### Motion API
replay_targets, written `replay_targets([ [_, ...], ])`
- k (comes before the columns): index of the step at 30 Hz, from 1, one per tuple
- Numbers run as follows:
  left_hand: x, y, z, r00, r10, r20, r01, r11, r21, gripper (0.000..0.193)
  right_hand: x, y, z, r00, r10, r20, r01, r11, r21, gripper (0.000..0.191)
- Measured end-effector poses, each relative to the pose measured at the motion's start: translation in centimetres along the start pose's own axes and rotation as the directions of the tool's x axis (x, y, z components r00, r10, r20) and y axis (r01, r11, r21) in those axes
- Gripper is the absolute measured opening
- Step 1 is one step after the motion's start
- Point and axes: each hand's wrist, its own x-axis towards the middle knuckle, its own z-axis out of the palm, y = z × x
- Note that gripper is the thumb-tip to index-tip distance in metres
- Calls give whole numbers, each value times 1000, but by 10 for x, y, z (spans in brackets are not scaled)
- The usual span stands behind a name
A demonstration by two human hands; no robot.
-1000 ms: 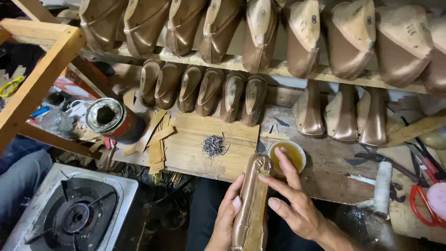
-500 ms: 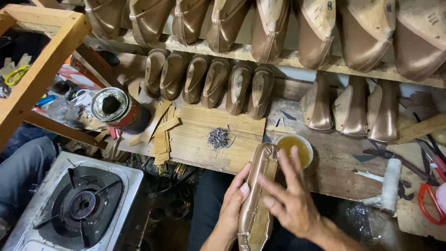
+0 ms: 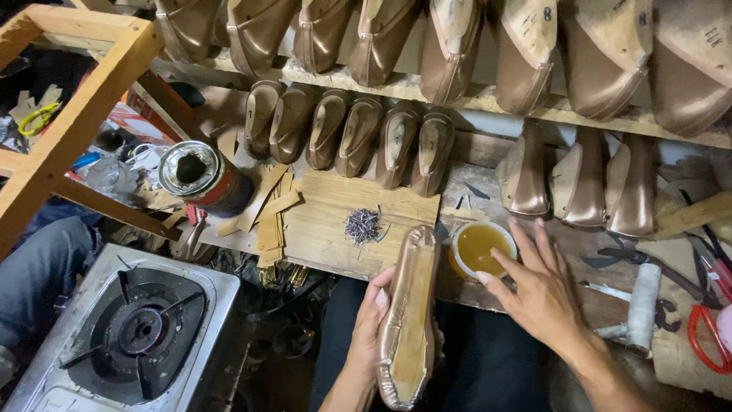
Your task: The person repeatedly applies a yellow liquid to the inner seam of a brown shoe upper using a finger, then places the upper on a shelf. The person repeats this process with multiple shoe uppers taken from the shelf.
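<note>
A wooden workbench (image 3: 335,229) carries a nail pile (image 3: 363,225), glue bowl (image 3: 480,248) and tin can (image 3: 202,177).

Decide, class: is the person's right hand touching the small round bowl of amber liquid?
Cannot tell. In the head view the right hand spreads beside the small round bowl of amber liquid, its fingertips overlapping the rim, but the view shows neither contact nor gap.

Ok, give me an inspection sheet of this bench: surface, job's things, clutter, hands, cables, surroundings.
Surface: wooden bench, worn, scraps scattered.
Job's things: bronze shoe upper on a last, sole side up; small bowl of amber liquid.
Clutter: pile of small nails, open tin, card strips, red-handled scissors, white roll.
Hands: left hand grips the shoe's side; right hand open, fingers beside the bowl.
Cables: nothing seen.
Surroundings: shelves of lasted shoes, gas stove, wooden frame.
</note>
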Motion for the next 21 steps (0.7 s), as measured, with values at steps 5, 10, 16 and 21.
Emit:
replay_targets([
  [5,1,-3,2,1000,3,14,-2,998,-57,80,-12,2,2,999,2,-46,3,995,103,44],
  [10,6,-9,8,1000,6,-11,-5,997,80,73,-20,-41,-20,1000,30,0,-29,968,251,25],
  [16,8,-13,21,993,72,97,-77,996,53,69,-24,-103,-27,894,-429,-132,446,821,357,42],
  [21,7,-10,25,998,37,57,-41,996,76,69,-15,-101,-25,939,-316,-138,343,827,445,41],
])
